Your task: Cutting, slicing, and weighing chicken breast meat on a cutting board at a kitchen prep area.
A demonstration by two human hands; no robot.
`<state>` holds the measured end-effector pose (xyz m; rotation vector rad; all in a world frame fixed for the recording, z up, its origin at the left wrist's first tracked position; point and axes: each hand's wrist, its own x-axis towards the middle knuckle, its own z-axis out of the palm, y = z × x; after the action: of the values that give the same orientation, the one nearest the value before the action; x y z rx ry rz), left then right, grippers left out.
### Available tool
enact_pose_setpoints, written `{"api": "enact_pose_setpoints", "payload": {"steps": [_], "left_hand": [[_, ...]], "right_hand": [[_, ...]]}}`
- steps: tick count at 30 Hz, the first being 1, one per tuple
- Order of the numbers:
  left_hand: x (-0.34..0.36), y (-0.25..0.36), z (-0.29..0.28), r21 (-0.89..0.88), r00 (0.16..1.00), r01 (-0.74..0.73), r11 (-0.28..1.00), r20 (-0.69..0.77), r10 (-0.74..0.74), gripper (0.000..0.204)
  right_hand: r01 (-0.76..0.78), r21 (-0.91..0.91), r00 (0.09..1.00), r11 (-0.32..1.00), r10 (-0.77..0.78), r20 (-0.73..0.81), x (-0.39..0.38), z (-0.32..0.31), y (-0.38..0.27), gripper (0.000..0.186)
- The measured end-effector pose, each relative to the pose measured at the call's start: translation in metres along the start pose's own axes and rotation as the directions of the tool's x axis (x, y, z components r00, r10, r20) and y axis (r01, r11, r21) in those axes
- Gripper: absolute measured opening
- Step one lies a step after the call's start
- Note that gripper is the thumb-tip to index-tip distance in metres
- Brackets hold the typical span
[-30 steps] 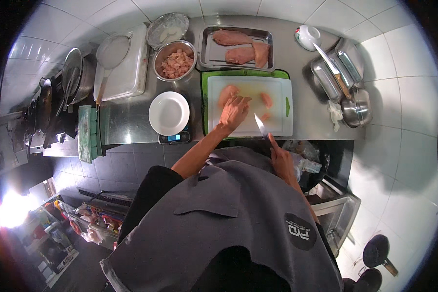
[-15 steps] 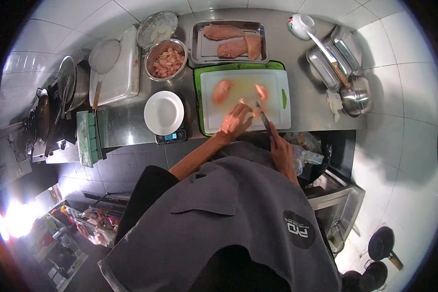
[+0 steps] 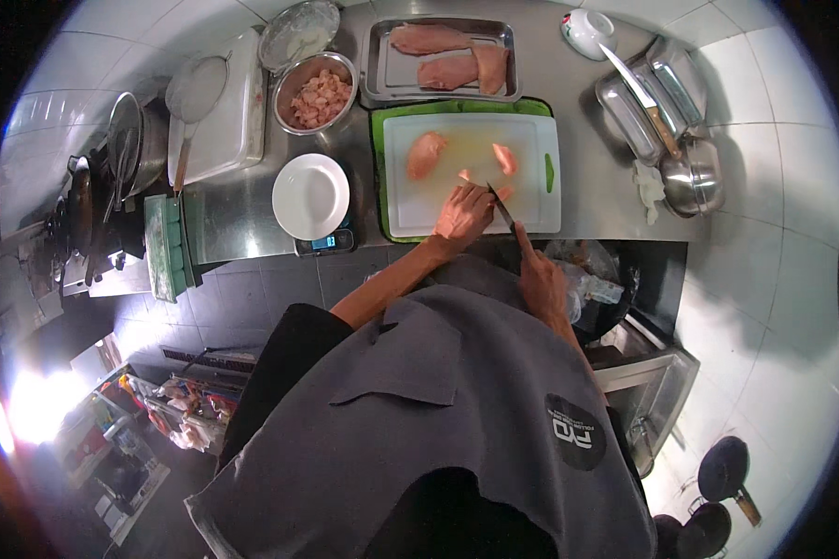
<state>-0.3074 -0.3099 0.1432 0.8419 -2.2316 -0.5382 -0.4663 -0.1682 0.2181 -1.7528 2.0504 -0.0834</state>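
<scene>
A white cutting board on a green mat lies on the steel counter. My left hand presses down on a small piece of raw chicken at the board's near middle. My right hand grips a knife whose blade points up toward that piece, right beside my left fingers. A larger chicken piece lies on the board's left part and a smaller one to the right of centre.
A steel tray with chicken fillets sits behind the board. A steel bowl of diced chicken, a white plate on a scale, a white lidded tub, steel containers and a second knife surround it.
My left hand has slid from the board's middle down to its near edge. My right hand brought the knife in against the piece under my left hand.
</scene>
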Motion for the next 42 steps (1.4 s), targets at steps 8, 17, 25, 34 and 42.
{"api": "enact_pose_setpoints", "payload": {"steps": [8,17,25,34,42], "left_hand": [[-0.001,0.005,0.001,0.011,0.998,0.047,0.999,0.044,-0.047,0.025],[0.002,-0.008,0.013,0.068,0.970,0.243,0.968,-0.046,-0.240,0.028],[0.007,-0.016,-0.015,-0.003,0.964,0.256,0.967,-0.074,-0.256,0.026],[0.012,-0.011,0.003,-0.034,0.999,0.037,0.999,0.002,-0.037,0.029],[0.009,-0.018,0.012,0.004,0.999,0.016,1.000,0.031,-0.016,0.021]], "right_hand": [[0.039,0.006,0.999,0.999,-0.039,-0.031,0.024,0.014,-0.006,0.082],[0.243,0.081,0.938,0.967,-0.212,-0.275,0.079,0.042,-0.002,0.067],[0.045,0.378,0.979,0.925,0.034,-0.200,0.050,-0.006,-0.021,0.052],[0.040,0.231,0.981,0.972,0.006,-0.192,0.027,0.012,-0.008,0.063],[-0.024,0.212,0.995,0.977,0.045,-0.093,0.020,0.011,-0.015,0.070]]}}
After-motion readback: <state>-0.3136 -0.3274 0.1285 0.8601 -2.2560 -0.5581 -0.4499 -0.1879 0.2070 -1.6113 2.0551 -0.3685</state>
